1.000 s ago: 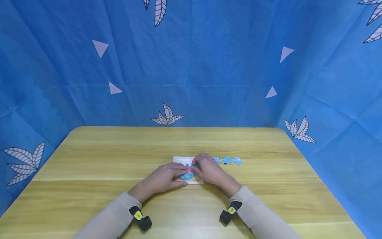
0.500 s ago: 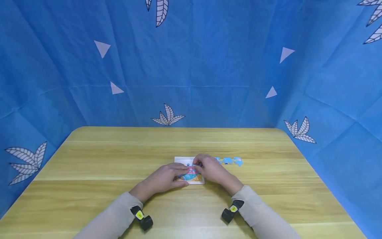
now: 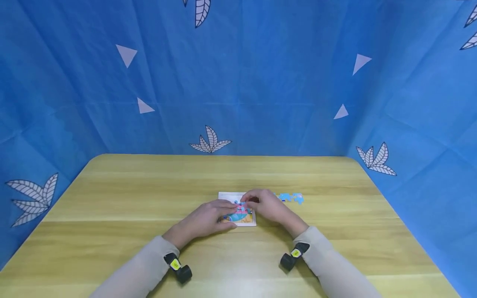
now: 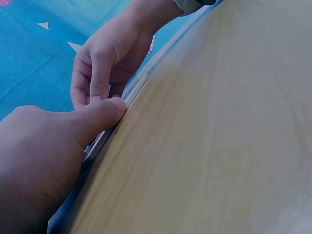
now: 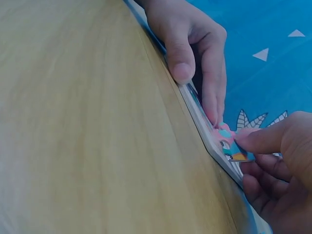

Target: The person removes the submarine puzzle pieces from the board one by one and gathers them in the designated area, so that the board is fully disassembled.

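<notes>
A small jigsaw puzzle in a white-bordered tray (image 3: 228,194) lies near the middle of the table, partly hidden by both hands. Its assembled lower part shows pink, teal and orange. My left hand (image 3: 208,217) rests on the tray's left side, fingers straight over the picture and thumb at the near edge. From the right, my right hand (image 3: 269,205) pinches a puzzle piece (image 5: 240,153) between thumb and fingers. That piece stands tilted over the tray's right part in the right wrist view, close to the left fingertips.
Loose blue puzzle pieces (image 3: 297,198) lie in a row on the wooden table (image 3: 149,182), just right of the tray and partly behind the right hand. A blue cloth (image 3: 261,82) with leaf prints hangs behind the table's far edge.
My right hand has shifted slightly right, and more of the pink part of the picture shows between the hands. The left hand stays on the tray. The head view has tilted a little.
</notes>
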`<action>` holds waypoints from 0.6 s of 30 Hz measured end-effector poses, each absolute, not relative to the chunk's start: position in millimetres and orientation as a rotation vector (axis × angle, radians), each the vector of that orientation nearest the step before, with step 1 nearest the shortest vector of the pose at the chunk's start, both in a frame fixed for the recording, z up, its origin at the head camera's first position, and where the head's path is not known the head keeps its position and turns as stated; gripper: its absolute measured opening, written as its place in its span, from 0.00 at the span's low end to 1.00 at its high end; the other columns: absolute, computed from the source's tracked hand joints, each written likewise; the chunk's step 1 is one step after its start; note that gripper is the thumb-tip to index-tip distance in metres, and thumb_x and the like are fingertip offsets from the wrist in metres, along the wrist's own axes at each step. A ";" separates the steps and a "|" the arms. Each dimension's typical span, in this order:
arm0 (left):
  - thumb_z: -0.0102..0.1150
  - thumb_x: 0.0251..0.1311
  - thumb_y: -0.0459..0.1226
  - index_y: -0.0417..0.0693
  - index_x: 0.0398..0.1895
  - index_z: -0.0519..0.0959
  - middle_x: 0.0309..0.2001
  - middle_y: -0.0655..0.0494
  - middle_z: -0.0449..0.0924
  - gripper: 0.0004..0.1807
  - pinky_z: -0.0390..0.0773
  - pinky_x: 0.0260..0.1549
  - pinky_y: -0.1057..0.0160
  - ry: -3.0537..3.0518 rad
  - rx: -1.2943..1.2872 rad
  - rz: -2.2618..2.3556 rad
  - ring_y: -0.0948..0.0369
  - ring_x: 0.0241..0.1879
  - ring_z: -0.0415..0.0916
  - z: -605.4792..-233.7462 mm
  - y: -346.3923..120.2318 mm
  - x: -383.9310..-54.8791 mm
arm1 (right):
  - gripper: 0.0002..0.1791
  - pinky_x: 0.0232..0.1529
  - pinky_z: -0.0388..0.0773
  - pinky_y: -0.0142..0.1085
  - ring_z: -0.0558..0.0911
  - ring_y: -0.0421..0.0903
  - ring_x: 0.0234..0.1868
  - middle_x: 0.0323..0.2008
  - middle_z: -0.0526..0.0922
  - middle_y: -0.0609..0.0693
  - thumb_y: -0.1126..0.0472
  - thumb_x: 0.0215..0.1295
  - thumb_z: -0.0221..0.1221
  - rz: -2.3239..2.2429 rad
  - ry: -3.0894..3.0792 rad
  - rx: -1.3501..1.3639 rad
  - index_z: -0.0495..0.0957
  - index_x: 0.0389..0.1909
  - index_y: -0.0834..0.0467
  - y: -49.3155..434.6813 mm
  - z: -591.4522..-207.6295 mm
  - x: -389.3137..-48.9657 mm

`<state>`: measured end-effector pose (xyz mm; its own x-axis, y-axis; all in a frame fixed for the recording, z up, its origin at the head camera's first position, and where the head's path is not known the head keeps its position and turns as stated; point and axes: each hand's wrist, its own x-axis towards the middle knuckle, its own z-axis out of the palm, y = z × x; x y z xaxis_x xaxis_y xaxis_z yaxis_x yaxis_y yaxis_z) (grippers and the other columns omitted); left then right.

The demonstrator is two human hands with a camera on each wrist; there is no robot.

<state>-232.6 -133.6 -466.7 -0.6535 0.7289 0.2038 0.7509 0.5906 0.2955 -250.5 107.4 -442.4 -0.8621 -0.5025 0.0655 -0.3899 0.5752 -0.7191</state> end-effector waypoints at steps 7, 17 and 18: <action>0.57 0.63 0.59 0.49 0.63 0.76 0.64 0.59 0.74 0.33 0.69 0.63 0.57 -2.742 -1.288 -0.548 0.58 0.64 0.68 -466.3 -133.7 -233.7 | 0.07 0.41 0.80 0.36 0.80 0.39 0.38 0.36 0.83 0.42 0.65 0.69 0.59 -1.183 2.634 -0.798 0.84 0.40 0.53 109.5 -438.9 -252.3; 0.57 0.64 0.59 0.50 0.64 0.76 0.65 0.60 0.73 0.32 0.67 0.65 0.56 -2.774 -1.285 -0.528 0.57 0.65 0.67 -463.8 -132.4 -232.7 | 0.07 0.41 0.79 0.36 0.79 0.40 0.38 0.37 0.83 0.43 0.65 0.69 0.59 -1.188 2.654 -0.780 0.84 0.42 0.54 115.0 -436.1 -252.2; 0.57 0.64 0.59 0.50 0.64 0.76 0.65 0.60 0.73 0.32 0.67 0.65 0.56 -2.778 -1.284 -0.533 0.57 0.65 0.67 -463.3 -132.4 -232.1 | 0.07 0.41 0.79 0.36 0.79 0.41 0.38 0.37 0.83 0.43 0.65 0.69 0.59 -1.196 2.656 -0.767 0.84 0.42 0.54 116.4 -435.4 -252.4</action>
